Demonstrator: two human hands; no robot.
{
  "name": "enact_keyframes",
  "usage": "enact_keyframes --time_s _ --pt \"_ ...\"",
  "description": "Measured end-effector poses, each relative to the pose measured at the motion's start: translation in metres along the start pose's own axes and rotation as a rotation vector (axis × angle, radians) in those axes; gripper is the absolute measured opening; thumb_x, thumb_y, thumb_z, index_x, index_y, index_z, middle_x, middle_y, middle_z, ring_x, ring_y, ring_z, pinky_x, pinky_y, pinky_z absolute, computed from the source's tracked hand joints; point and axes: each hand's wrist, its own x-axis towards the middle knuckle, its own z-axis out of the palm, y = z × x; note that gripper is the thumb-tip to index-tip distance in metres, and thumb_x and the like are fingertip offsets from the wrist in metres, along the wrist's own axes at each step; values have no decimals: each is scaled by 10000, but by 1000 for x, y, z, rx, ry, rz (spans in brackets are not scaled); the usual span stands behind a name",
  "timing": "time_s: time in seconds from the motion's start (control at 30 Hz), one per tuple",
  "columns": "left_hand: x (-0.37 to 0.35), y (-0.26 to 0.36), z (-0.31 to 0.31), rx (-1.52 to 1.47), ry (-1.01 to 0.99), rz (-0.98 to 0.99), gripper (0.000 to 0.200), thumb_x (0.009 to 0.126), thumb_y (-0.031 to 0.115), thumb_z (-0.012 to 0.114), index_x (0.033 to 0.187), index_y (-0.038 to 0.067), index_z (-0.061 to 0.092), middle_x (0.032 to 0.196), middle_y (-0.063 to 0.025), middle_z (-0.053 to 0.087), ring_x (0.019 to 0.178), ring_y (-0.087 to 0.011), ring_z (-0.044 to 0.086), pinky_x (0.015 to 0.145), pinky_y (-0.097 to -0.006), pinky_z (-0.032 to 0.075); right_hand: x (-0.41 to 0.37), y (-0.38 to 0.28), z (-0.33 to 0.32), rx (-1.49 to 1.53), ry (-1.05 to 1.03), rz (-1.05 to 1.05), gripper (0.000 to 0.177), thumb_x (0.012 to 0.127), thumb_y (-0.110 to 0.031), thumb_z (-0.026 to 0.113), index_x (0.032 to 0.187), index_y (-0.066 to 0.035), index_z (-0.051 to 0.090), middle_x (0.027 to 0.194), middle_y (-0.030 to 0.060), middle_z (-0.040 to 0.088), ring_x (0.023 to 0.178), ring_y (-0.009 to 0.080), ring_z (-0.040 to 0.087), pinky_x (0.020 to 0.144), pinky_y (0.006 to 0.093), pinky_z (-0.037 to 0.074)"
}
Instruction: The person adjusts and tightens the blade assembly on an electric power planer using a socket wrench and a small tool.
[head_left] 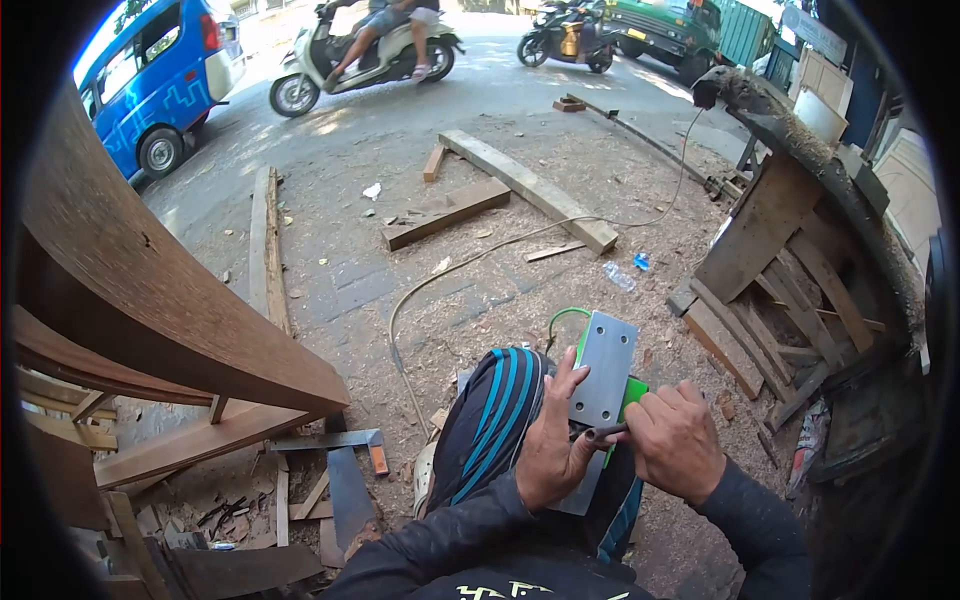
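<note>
An electric planer [606, 362] with a flat silver sole plate and a green body lies sole up across my lap. My left hand [552, 440] grips its left edge, fingers along the side and thumb near the middle gap. In my right hand [678, 440] the fingers are curled round a thin dark rod-like tool [603, 435], whose exact kind I cannot make out. Its tip reaches across the planer near my left thumb. A green cord [566, 314] curves from the planer's far end.
A large curved wooden piece [170, 290] rises at left above a handsaw [350, 500] and a try square [370, 440]. Wooden beams [530, 190] and a long cable [480, 257] lie ahead. Stacked timber [780, 300] stands right. Scooters [370, 50] and a blue van [160, 80] are on the road.
</note>
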Motion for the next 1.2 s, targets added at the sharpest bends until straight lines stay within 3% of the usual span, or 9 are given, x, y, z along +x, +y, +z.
enact_keyframes --time_s 0.07,0.2,0.33,0.4,0.47,0.63,0.8,1.03,1.2 --pt "-3 5 -3 -9 0 -23 902 1129 570 701 1715 -40 388 1808 -399 346 1692 -503 400 1346 -523 393 3 4 -8 12 7 -23 246 983 -259 797 882 -114 627 792 58 575 784 259 614 771 438 431" --pt "-6 8 -15 -158 -21 16 793 1101 416 801 1681 -10 471 1790 -325 442 1678 -489 435 1368 -532 351 9 17 -31 66 -39 -129 259 1044 -298 782 908 -117 658 826 50 616 791 254 616 774 440 445" --pt "-12 12 -41 -96 116 -76 613 1097 175 750 1623 -62 541 1739 -332 514 1686 -450 436 1377 -502 330 -4 32 -52 276 485 233 244 1125 -293 764 1058 -59 774 945 92 747 813 264 642 779 432 486" --pt "-12 3 -49 -139 141 -179 584 1097 122 673 1631 -72 537 1729 -350 517 1680 -453 443 1381 -486 324 -26 30 -36 534 527 529 270 1137 -221 772 1292 -2 794 1133 132 810 984 236 729 907 353 556" --pt "-24 -13 -49 -158 90 -271 643 1096 95 622 1675 -133 457 1771 -343 462 1693 -421 419 1400 -481 291 -49 35 4 653 571 663 297 1140 -205 774 1358 -4 784 1232 139 821 1115 222 750 987 343 566" --pt "-28 -11 -35 -195 32 -375 706 1088 44 453 1763 -116 326 1847 -265 377 1746 -342 321 1436 -462 203 -128 45 128 633 504 914 268 1143 -128 735 1384 -23 781 1228 128 812 1164 238 769 1029 353 575" --pt "-24 -9 -23 -265 106 -403 697 1085 52 444 1757 -107 347 1851 -264 382 1747 -348 326 1440 -465 194 -218 23 252 617 384 1205 286 1090 -23 692 1355 -41 797 1236 146 796 1141 272 787 1011 374 598" --pt "-18 -4 -18 -219 198 -522 599 1151 31 475 1723 -135 422 1774 -286 492 1661 -319 471 1390 -423 322 -286 -19 340 640 185 1412 304 1027 -7 700 1312 -26 802 1248 206 787 1138 376 795 981 439 628" --pt "-16 -5 -16 -221 292 -631 511 1195 115 636 1646 -115 564 1663 -266 633 1521 -284 631 1294 -384 469 -293 -31 348 662 136 1424 287 1028 -19 694 1294 -9 803 1231 227 785 1135 399 795 988 465 632"
